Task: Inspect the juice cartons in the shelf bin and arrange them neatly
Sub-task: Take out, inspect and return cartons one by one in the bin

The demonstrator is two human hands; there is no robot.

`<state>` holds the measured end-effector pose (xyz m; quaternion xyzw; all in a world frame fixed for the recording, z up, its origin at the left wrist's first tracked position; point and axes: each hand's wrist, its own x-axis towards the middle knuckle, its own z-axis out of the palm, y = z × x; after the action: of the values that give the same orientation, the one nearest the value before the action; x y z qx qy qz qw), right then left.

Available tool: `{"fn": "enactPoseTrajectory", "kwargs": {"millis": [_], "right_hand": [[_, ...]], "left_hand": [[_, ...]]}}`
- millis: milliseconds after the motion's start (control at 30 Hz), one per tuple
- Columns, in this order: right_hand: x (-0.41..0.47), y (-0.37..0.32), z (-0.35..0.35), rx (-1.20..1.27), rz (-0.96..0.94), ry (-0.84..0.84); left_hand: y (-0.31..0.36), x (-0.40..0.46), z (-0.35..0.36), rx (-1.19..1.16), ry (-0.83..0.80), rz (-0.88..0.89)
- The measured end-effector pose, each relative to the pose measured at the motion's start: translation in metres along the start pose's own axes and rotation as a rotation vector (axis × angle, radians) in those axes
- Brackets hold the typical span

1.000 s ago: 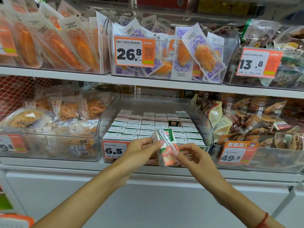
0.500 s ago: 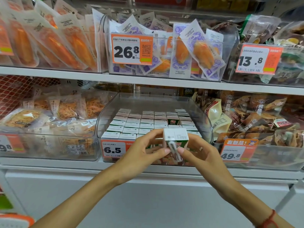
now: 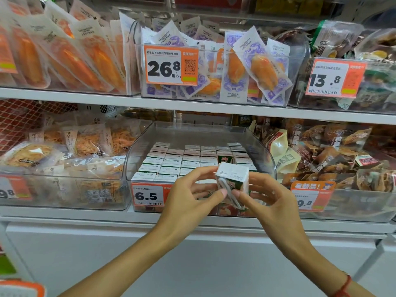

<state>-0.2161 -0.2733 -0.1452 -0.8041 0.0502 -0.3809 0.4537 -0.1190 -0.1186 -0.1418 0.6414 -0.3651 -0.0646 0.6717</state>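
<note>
A small juice carton [image 3: 232, 182], white on top with a straw in its wrapper down the near side, is held between both hands in front of the bin. My left hand [image 3: 188, 200] pinches its left side with thumb and fingers. My right hand [image 3: 264, 200] pinches its right side. Behind it stands the clear plastic shelf bin [image 3: 264, 151], filled with several rows of upright cartons [image 3: 177, 160] showing white tops. One gap in the rows shows a green carton face [image 3: 224, 157].
An orange 6.5 price tag [image 3: 149, 195] hangs on the bin's front wall. Clear bins of bagged snacks flank it at the left [image 3: 64, 185] and right [image 3: 353, 202]. An upper shelf [image 3: 192, 108] with more packets overhangs. A white cabinet front [image 3: 192, 254] lies below.
The carton has been turned in both hands from lying tilted with its orange face showing to upright with the white top up, and raised slightly toward the bin.
</note>
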Motion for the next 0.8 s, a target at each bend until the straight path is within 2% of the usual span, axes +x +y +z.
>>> {"fn": "enactPoseTrajectory", "kwargs": {"millis": [133,233,367,600,700,800], "right_hand": [[-0.003,-0.001,0.006,-0.130,-0.064,0.048],[-0.004,0.001,0.011,-0.182,-0.105,0.008],[-0.004,0.003,0.006,-0.097,-0.049,-0.137],[-0.006,0.002,-0.003,0.017,-0.046,-0.220],[-0.007,0.000,-0.003,0.030,-0.034,-0.237],[-0.009,-0.002,-0.003,0.011,-0.053,-0.273]], "left_hand": [[-0.002,-0.007,0.015,-0.087,0.078,-0.105],[-0.005,-0.007,0.018,-0.072,0.185,-0.163],[-0.004,-0.005,0.007,0.042,0.109,-0.086],[-0.001,-0.008,-0.003,0.187,0.009,0.012],[0.002,-0.004,-0.006,0.101,-0.004,-0.064],[0.003,0.003,-0.010,-0.119,0.060,-0.254]]}}
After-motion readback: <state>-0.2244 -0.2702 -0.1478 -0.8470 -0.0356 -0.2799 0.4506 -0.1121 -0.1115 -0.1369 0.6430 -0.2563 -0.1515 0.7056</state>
